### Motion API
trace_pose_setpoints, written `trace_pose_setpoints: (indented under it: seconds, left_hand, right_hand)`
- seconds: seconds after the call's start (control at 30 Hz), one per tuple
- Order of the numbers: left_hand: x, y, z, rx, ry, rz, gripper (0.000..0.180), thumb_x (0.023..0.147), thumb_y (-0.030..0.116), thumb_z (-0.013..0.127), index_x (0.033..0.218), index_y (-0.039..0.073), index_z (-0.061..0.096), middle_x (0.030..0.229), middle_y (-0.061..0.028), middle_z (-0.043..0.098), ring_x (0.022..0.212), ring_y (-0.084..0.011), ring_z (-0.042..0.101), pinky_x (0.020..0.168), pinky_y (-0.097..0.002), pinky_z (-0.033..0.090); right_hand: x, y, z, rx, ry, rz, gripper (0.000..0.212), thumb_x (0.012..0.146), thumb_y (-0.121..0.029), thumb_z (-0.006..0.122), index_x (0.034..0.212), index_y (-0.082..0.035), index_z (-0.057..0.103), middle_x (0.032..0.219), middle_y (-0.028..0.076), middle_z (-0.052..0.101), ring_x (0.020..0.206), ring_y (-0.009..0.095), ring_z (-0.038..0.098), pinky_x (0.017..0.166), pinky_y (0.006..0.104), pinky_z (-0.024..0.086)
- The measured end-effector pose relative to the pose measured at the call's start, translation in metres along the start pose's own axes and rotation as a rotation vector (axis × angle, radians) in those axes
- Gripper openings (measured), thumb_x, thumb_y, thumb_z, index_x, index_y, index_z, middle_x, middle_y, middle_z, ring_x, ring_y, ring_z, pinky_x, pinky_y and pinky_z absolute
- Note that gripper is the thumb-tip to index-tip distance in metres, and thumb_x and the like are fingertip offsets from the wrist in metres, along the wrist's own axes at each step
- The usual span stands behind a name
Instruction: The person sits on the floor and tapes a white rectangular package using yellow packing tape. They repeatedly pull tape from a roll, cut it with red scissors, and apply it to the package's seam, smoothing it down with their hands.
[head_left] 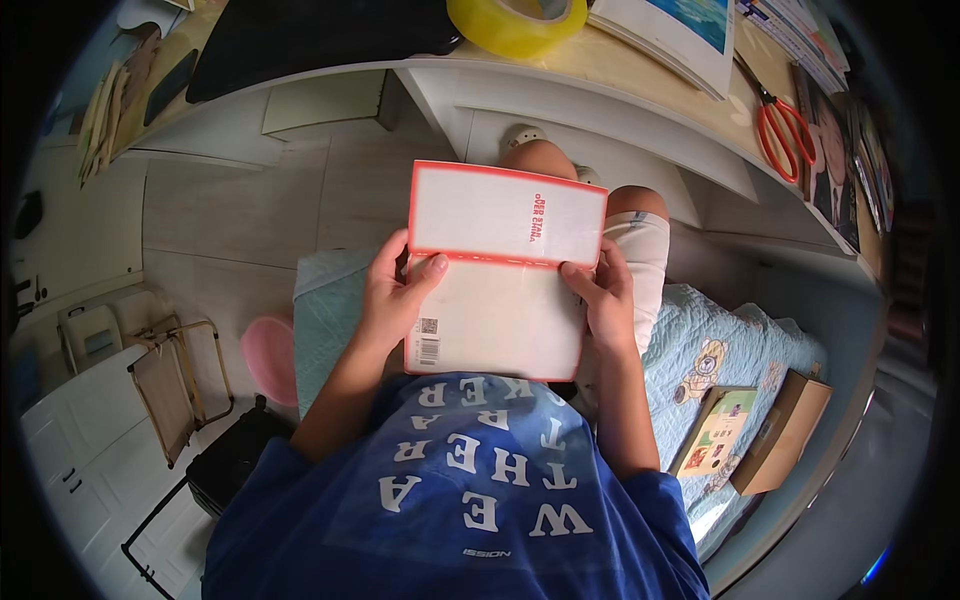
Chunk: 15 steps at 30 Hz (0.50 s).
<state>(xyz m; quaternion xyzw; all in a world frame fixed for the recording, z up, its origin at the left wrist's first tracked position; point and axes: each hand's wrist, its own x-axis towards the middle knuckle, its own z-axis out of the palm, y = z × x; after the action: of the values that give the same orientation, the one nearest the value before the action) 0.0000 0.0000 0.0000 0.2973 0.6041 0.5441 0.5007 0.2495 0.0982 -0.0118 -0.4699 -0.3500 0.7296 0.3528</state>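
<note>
A white paperback book (495,315) with red edges is held over my lap, and its outer cover faces me. A barcode sits at its lower left, and red print runs on the upper panel. A red-edged fold line crosses between the upper and lower panels. My left hand (398,285) grips the left edge near that fold, thumb on the cover. At the opposite edge my right hand (605,295) holds the book the same way. The fingers behind the book are partly hidden.
Ahead, a wooden desk (640,95) bears a yellow tape roll (515,22), red-handled scissors (785,130), a black item (320,45) and books. I sit on a quilted bed (690,315); a cardboard box (785,430) lies right. Left are a pink basin (268,358) and folding chair (185,385).
</note>
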Motion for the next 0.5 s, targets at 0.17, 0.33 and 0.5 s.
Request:
trace_pose_setpoints:
  seconds: [0.17, 0.33, 0.5]
  left_hand:
    - [0.009, 0.004, -0.007, 0.192, 0.003, 0.206, 0.024, 0.094, 0.009, 0.071, 0.115, -0.001, 0.065, 0.110, -0.0018, 0.064, 0.096, -0.0075, 0.058, 0.085, -0.0220, 0.046]
    - [0.010, 0.013, -0.006, 0.286, 0.027, 0.310, 0.021, 0.091, 0.007, 0.073, 0.107, -0.004, 0.068, 0.114, -0.0059, 0.063, 0.101, -0.0113, 0.058, 0.088, -0.0253, 0.046]
    - [0.006, 0.015, -0.001, 0.224, 0.054, 0.251, 0.019, 0.090, 0.008, 0.074, 0.105, -0.004, 0.069, 0.113, -0.0074, 0.064, 0.100, -0.0133, 0.059, 0.089, -0.0266, 0.046]
  right_hand:
    - [0.000, 0.006, -0.008, 0.025, -0.054, -0.074, 0.020, 0.091, -0.002, 0.073, 0.110, -0.002, 0.065, 0.106, 0.003, 0.066, 0.093, 0.009, 0.059, 0.082, 0.0226, 0.047]
    - [0.001, 0.012, -0.020, 0.062, -0.133, -0.150, 0.005, 0.093, -0.001, 0.071, 0.097, -0.001, 0.068, 0.106, -0.001, 0.063, 0.097, 0.008, 0.057, 0.086, 0.0226, 0.045]
    - [0.000, 0.015, -0.026, 0.041, -0.133, -0.120, 0.005, 0.094, -0.005, 0.070, 0.098, -0.001, 0.069, 0.105, -0.003, 0.062, 0.096, 0.008, 0.055, 0.087, 0.0234, 0.044]
